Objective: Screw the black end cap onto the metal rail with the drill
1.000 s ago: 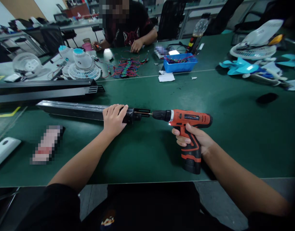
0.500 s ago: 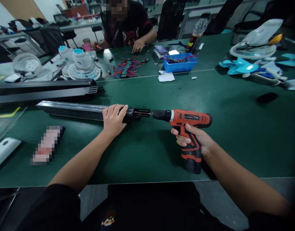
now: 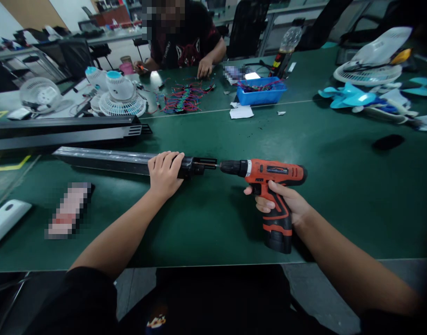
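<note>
My left hand (image 3: pixel 165 174) is wrapped over the right end of a long black metal profile (image 3: pixel 109 160) lying on the green table. A slotted black bracket (image 3: pixel 209 163) sticks out of that end. In my right hand (image 3: pixel 286 201) is an orange and black cordless drill (image 3: pixel 274 172), gripped by its handle with the index finger stretched forward by the trigger. The drill's bit points left along the bracket towards the profile's end; whether its tip touches a screw is hidden.
Behind the profile lie more black metal profiles (image 3: pixel 67 132). White fan parts (image 3: pixel 121 95) and a wire bundle (image 3: pixel 183 97) lie farther back, near a co-worker's hand (image 3: pixel 205 67). A blue bin (image 3: pixel 260 91) and bottle (image 3: pixel 285 49) stand at the back; a phone (image 3: pixel 70 209) lies left.
My right index finger has straightened slightly away from the trigger. The drill and profile stay in place. The co-worker's hand has shifted a little to the right.
</note>
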`<move>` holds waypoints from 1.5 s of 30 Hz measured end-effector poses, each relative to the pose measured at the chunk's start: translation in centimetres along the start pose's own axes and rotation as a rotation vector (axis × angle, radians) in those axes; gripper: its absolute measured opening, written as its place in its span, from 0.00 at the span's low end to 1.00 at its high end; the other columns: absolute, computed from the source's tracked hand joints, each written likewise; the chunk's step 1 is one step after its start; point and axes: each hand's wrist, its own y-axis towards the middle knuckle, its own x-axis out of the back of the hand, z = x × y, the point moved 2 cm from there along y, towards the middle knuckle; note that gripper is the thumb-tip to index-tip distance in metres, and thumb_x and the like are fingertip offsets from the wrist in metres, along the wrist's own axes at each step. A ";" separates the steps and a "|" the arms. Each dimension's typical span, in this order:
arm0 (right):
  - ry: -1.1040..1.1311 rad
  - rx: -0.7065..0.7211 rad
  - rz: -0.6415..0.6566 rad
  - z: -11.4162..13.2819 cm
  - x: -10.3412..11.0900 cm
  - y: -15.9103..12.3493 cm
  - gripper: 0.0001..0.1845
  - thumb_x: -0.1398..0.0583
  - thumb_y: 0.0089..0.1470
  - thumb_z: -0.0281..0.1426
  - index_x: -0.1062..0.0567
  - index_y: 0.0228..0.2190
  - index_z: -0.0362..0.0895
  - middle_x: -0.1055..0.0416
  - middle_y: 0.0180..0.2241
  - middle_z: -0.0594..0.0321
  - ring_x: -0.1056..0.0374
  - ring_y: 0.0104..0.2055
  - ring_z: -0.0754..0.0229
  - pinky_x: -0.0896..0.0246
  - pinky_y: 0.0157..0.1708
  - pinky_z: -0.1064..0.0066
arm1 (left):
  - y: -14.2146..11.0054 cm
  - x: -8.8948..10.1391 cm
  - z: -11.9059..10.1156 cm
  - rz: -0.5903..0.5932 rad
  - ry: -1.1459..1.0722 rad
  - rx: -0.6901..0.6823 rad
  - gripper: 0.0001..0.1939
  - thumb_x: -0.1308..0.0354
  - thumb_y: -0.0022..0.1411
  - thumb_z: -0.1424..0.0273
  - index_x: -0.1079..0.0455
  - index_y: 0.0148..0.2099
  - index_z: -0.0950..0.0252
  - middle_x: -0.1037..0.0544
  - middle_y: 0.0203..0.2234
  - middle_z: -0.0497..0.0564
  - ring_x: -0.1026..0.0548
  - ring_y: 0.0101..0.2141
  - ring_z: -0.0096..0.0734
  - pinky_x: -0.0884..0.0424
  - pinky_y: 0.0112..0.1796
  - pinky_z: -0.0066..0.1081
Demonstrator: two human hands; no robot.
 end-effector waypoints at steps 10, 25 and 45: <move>-0.009 0.028 -0.110 0.3 -0.7 0.1 0.23 0.30 0.56 0.39 0.21 0.49 0.41 0.20 0.51 0.45 0.34 0.23 0.67 0.31 0.22 0.72 | 0.0 -0.2 0.0 -0.015 -0.017 0.071 0.27 0.40 0.62 0.73 0.29 0.63 0.58 0.19 0.55 0.61 0.26 0.57 0.59 0.38 0.55 0.55; -0.008 0.058 -0.093 0.0 -0.2 0.2 0.24 0.30 0.57 0.42 0.21 0.50 0.42 0.19 0.51 0.47 0.34 0.24 0.67 0.29 0.24 0.72 | -0.1 -0.3 0.2 -0.015 -0.007 0.053 0.27 0.39 0.61 0.74 0.29 0.63 0.58 0.19 0.54 0.61 0.26 0.57 0.59 0.37 0.55 0.55; 0.093 0.129 0.071 0.2 -1.5 0.4 0.22 0.28 0.56 0.43 0.22 0.47 0.45 0.25 0.37 0.63 0.47 0.21 0.72 0.32 0.25 0.75 | -0.1 -0.2 0.1 -0.023 0.041 0.016 0.27 0.39 0.61 0.74 0.30 0.63 0.58 0.19 0.53 0.61 0.25 0.56 0.58 0.37 0.53 0.54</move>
